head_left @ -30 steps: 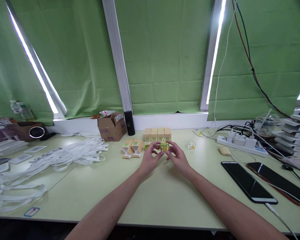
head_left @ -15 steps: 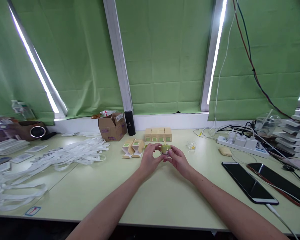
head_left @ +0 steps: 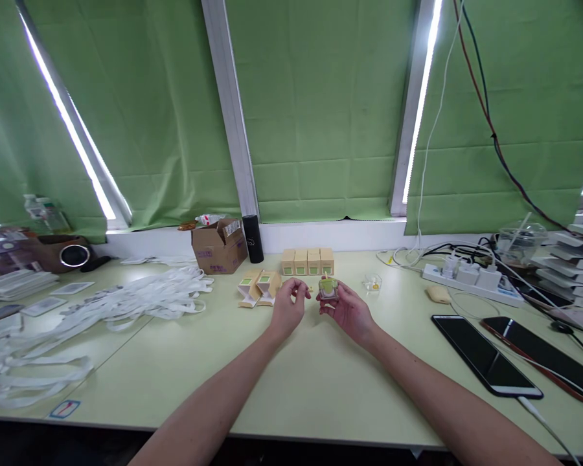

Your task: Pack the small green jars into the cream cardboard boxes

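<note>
My right hand [head_left: 352, 314] holds a small clear, squarish container with green contents [head_left: 328, 290], tilted up between thumb and fingers. Just left of it is my left hand [head_left: 289, 307], its thumb and forefinger closed on a tiny yellowish piece [head_left: 311, 290], too small to name. The two hands are a little apart. Beyond the left hand lie two opened kraft cartons [head_left: 262, 285] with green labels. Several closed kraft boxes [head_left: 307, 261] stand in a row behind the hands. A clear plastic cup [head_left: 372, 283] with something yellow in it sits to the right.
White straps [head_left: 146, 298] are heaped on the left. A brown cardboard box [head_left: 218, 246] and a black cylinder [head_left: 252, 239] stand at the back. On the right are a phone [head_left: 486, 356], a darker device [head_left: 544, 356], a power strip [head_left: 471, 285] and loose cables.
My left hand has come away from the container and moved slightly left, with a tiny yellowish piece at its fingertips. My right hand has kept the container and tilted it.
</note>
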Available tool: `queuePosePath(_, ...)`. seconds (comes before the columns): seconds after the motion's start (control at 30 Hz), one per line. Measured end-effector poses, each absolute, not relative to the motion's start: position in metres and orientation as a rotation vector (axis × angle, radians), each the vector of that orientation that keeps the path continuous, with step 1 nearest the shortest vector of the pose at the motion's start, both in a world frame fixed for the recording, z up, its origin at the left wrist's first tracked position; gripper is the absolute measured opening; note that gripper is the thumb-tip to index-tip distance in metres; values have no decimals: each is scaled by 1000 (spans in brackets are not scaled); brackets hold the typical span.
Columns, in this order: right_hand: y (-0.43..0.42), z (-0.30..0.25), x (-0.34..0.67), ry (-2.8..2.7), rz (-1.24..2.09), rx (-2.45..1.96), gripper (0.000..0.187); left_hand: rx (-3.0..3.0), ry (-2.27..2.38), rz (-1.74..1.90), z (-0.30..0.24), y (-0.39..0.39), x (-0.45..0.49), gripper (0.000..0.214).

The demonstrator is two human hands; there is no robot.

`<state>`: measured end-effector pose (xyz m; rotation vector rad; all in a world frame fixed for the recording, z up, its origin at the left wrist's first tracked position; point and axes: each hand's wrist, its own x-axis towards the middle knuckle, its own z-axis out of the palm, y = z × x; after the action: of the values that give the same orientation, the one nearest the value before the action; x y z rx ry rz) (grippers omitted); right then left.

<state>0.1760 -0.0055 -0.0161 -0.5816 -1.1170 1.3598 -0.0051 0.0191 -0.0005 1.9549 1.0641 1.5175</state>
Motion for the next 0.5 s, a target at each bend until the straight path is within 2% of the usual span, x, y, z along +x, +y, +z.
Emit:
queuePosePath(0.2, -4, -17, 175, -1122, 1241, -613, 44, 1908, 961, 1401, 0, 16, -3, 31)
queuePosePath(0.33, -3, -17, 173, -1171, 1091, -722, 51, 1947, 917, 1334, 0, 14, -2, 43)
queuePosePath(0.5, -1, -25, 169, -1234, 933, -833, 54, 1948, 849, 1287, -1, 14, -5, 47)
